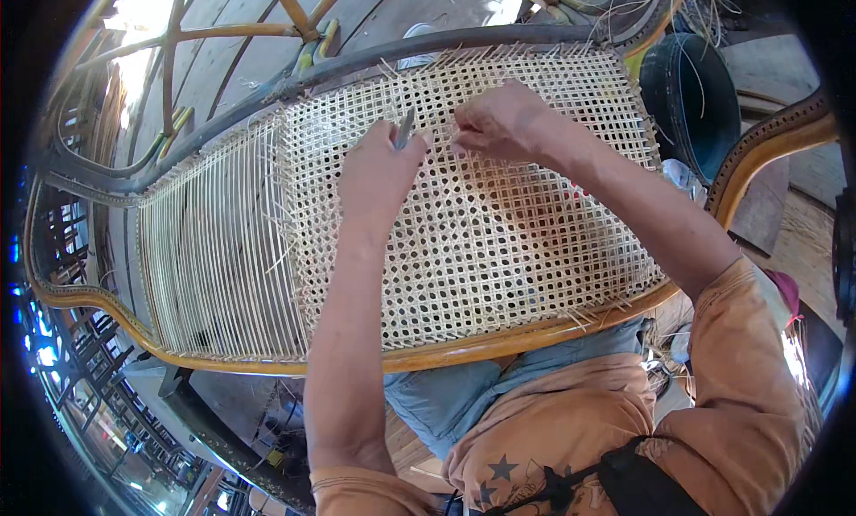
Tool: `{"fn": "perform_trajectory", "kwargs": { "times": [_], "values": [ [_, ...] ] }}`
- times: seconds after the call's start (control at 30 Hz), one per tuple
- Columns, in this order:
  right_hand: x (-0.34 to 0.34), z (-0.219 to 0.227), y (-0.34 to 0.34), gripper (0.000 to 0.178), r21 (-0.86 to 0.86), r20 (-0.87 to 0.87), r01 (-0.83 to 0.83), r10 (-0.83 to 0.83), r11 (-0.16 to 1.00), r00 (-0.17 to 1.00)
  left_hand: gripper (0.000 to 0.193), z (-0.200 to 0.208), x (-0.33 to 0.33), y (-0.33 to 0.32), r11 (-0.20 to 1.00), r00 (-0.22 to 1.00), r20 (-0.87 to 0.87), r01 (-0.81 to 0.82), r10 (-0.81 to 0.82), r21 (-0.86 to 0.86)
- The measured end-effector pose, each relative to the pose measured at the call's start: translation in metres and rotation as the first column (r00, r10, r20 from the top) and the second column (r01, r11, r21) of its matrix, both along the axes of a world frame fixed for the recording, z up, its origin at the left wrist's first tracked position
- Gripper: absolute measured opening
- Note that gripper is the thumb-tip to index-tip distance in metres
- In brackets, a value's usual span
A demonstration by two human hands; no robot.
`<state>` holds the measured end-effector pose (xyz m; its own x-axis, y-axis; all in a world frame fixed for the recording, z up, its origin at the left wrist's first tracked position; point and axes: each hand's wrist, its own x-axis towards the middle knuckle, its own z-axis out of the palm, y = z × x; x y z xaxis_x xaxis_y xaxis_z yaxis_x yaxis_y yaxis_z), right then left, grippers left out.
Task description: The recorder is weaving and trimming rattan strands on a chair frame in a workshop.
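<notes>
A woven cane panel (499, 248) with an open lattice pattern is stretched over a curved wooden frame (481, 348) across my lap. My left hand (379, 173) is closed above its upper middle part, and a short grey metal blade (406, 129) sticks up between thumb and fingers; its handle is hidden. Just to the right, my right hand (501, 122) is pinched low over the weave. Whatever its fingertips hold cannot be made out. Loose strand ends stick out along the panel's edges.
Left of the weave, bare parallel cane strands (214, 257) span the same frame. A dark bucket (691, 101) stands at the upper right, near a curved wooden arm (785, 155). Bent wooden furniture parts (169, 43) rise at the upper left over a plank floor (374, 16).
</notes>
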<state>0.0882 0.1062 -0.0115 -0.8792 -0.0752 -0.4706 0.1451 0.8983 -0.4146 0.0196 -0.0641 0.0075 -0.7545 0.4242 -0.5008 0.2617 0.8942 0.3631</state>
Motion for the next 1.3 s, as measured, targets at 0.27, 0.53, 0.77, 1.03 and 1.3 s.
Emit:
{"fn": "perform_trajectory", "kwargs": {
  "times": [0.27, 0.53, 0.77, 1.03, 1.3],
  "values": [
    [-0.004, -0.022, 0.036, 0.037, -0.541, 0.138, 0.264, -0.226, 0.799, 0.964, 0.031, -0.025, -0.003, 0.002, 0.992, 0.996, -0.008, -0.091, 0.092, 0.091],
    [-0.008, -0.024, 0.031, 0.039, -0.495, 0.026, 0.200, -0.216, 0.846, 0.976, 0.028, -0.020, 0.004, 0.007, 0.995, 0.994, -0.048, -0.097, 0.098, 0.024],
    [-0.011, -0.036, 0.042, 0.031, -0.592, 0.128, 0.281, -0.256, 0.755, 0.958, 0.029, -0.024, 0.013, 0.002, 0.992, 0.990, -0.108, -0.080, 0.090, 0.094],
    [-0.019, -0.039, 0.050, 0.026, -0.558, 0.124, 0.234, -0.199, 0.796, 0.972, 0.028, -0.023, 0.010, 0.003, 0.998, 0.995, -0.077, -0.056, 0.058, 0.033],
    [-0.009, -0.034, 0.063, 0.030, -0.637, 0.014, 0.171, -0.211, 0.752, 0.977, 0.028, -0.015, 0.008, -0.008, 0.910, 0.959, 0.115, -0.282, 0.259, 0.303]
  ]
}}
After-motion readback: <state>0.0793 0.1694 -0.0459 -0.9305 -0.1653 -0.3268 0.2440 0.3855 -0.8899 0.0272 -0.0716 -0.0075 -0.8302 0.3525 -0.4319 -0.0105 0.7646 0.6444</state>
